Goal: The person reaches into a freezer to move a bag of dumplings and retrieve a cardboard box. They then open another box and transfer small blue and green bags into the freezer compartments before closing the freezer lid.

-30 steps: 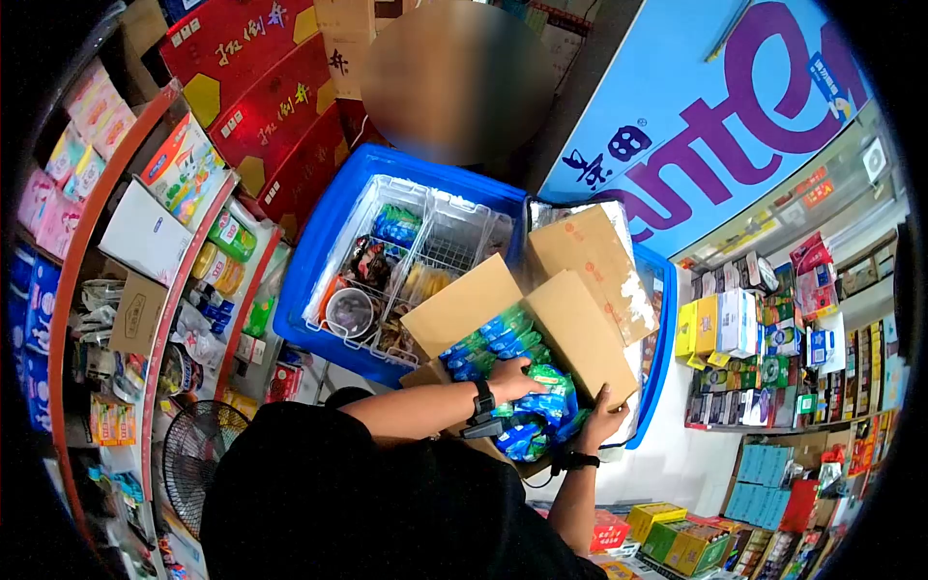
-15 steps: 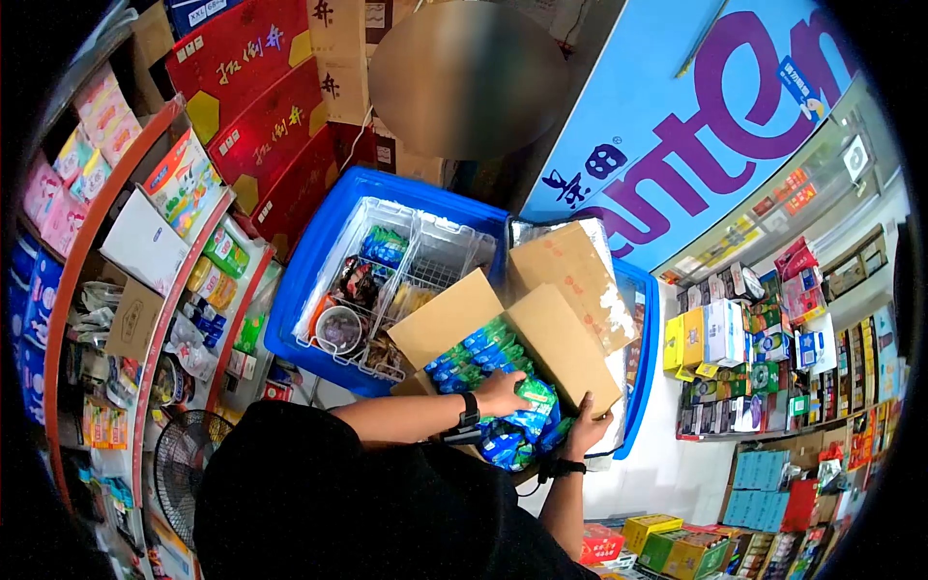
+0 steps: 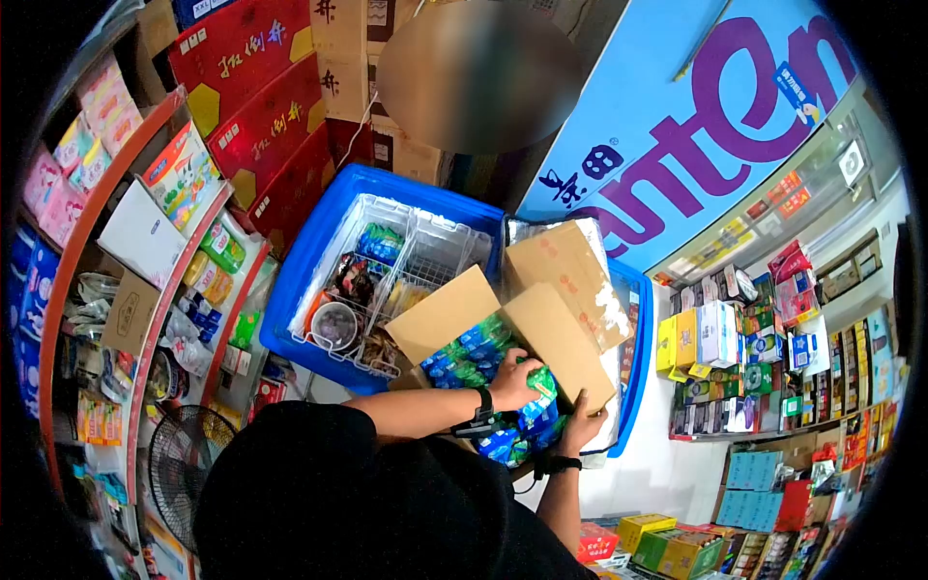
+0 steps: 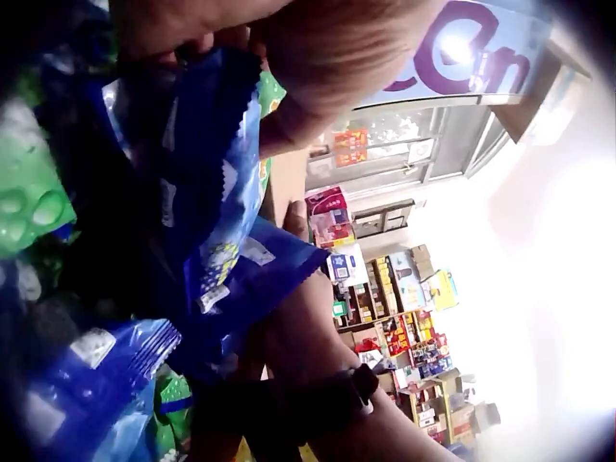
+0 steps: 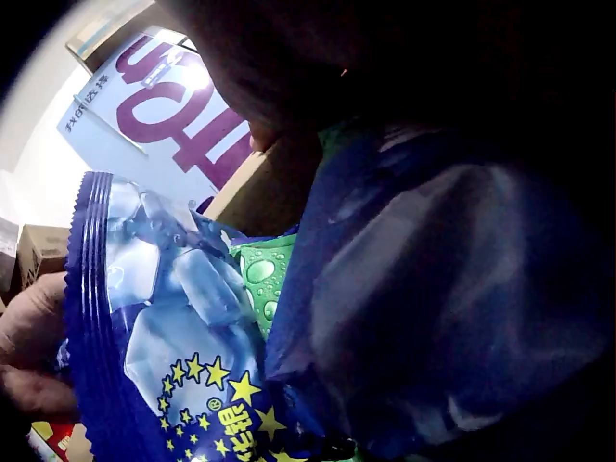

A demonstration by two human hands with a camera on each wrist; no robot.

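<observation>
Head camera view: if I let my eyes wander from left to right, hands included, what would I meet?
Pink packs → black fan → round tub → left hand → right hand → yellow box.

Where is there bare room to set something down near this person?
The white floor between the blue chest and the stacked boxes at right. The wire basket beyond the carton looks fairly bare, though partly hidden. Crowded: the carton, holding many packets, with the left hand on them and the right hand at its flap.
</observation>
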